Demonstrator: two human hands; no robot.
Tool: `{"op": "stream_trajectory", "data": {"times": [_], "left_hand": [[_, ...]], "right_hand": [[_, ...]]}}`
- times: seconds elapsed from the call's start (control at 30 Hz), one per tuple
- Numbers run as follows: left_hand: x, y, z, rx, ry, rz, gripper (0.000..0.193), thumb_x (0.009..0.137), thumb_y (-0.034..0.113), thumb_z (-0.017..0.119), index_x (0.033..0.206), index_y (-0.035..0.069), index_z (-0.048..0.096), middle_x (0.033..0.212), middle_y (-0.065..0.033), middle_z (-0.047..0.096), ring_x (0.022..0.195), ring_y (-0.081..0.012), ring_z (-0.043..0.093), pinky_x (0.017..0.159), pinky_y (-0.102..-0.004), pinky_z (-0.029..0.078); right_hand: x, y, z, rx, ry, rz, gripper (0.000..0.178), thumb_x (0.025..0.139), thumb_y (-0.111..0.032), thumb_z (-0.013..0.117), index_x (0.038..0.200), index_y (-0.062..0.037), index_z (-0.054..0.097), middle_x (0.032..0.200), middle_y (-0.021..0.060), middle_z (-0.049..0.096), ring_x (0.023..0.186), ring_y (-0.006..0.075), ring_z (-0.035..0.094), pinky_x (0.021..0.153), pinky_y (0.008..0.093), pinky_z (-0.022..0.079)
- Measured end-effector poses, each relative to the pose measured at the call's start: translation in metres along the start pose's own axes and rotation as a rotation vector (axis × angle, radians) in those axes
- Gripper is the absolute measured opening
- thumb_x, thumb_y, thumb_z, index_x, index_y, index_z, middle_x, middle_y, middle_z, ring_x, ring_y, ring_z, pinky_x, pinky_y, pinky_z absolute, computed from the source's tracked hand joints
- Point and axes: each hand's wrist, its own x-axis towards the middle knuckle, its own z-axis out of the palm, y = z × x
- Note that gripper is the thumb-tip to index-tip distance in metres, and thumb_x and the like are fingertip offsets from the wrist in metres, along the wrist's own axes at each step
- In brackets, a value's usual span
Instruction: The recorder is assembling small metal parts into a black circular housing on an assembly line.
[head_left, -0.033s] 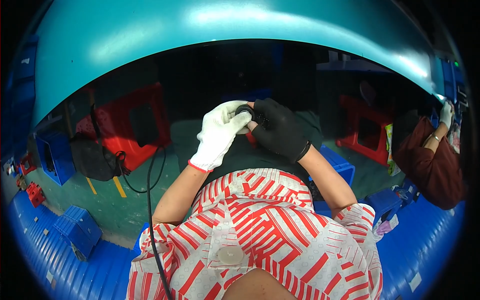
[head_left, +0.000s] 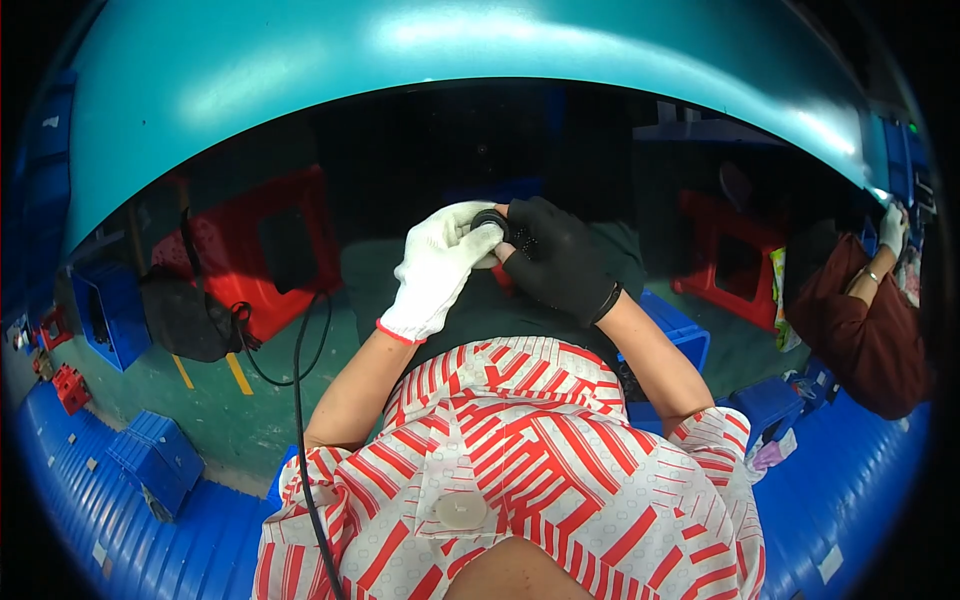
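Observation:
Above my lap, both hands meet around a small black round part (head_left: 488,217), ring-like at its visible edge. My left hand (head_left: 437,262), in a white knit glove with a red cuff edge, is closed on its left side, thumb across the front. From the other side my right hand (head_left: 556,257), in a black glove that leaves the fingertips bare, pinches the same part. Most of the part is covered by the fingers, so its exact kind cannot be made out.
A teal tabletop (head_left: 300,70) curves across the far side. Red stools (head_left: 255,250) stand left and right, a black bag (head_left: 185,315) at the left one. Blue crates (head_left: 155,455) sit around me. A black cable (head_left: 300,400) hangs at my left. A co-worker (head_left: 865,330) sits far right.

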Motion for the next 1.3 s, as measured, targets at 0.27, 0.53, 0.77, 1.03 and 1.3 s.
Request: {"op": "stream_trajectory", "data": {"times": [0.27,0.53,0.77,1.03,1.3], "left_hand": [[0.003,-0.007,-0.007,-0.060,-0.080,0.037,0.033,0.087,0.007,0.057,0.117,-0.007,0.055,0.099,-0.0143,0.062,0.082,-0.0181,0.065,0.073,-0.0268,0.056],[0.002,-0.007,-0.015,-0.322,-0.150,-0.024,0.034,0.089,0.009,0.057,0.118,-0.008,0.053,0.104,-0.0168,0.062,0.089,-0.0224,0.065,0.073,-0.0292,0.057],[0.000,-0.007,-0.015,-0.361,-0.167,-0.015,0.036,0.088,0.009,0.058,0.119,-0.008,0.051,0.107,-0.0181,0.060,0.085,-0.0234,0.067,0.070,-0.0277,0.058],[0.000,0.002,-0.007,-0.280,-0.165,-0.038,0.036,0.088,0.006,0.059,0.120,-0.009,0.051,0.102,-0.0152,0.062,0.081,-0.0181,0.066,0.071,-0.0269,0.058],[-0.004,-0.004,-0.002,-0.162,-0.069,0.030,0.031,0.088,0.006,0.059,0.117,-0.007,0.055,0.100,-0.0152,0.062,0.083,-0.0184,0.066,0.074,-0.0271,0.057]], "right_hand": [[0.002,0.001,-0.003,0.102,-0.010,0.083,0.034,0.078,-0.013,0.067,0.109,-0.0025,0.060,0.100,0.0151,0.064,0.088,0.0286,0.064,0.076,0.0344,0.051],[-0.001,0.006,-0.010,0.327,-0.069,0.172,0.039,0.088,-0.013,0.062,0.123,0.0003,0.053,0.110,0.0117,0.062,0.096,0.0178,0.061,0.085,0.0288,0.048],[0.002,0.006,-0.010,0.512,-0.097,0.317,0.032,0.093,-0.015,0.056,0.119,0.0018,0.056,0.099,0.0080,0.064,0.088,0.0129,0.060,0.079,0.0256,0.048],[0.010,0.002,-0.014,0.339,-0.018,0.120,0.030,0.090,-0.019,0.058,0.114,-0.0018,0.061,0.099,0.0141,0.064,0.088,0.0262,0.063,0.079,0.0317,0.049],[-0.001,-0.002,-0.008,-0.009,-0.025,-0.048,0.036,0.081,-0.018,0.067,0.113,-0.0033,0.059,0.093,0.0139,0.062,0.080,0.0281,0.061,0.070,0.0335,0.049]]}}
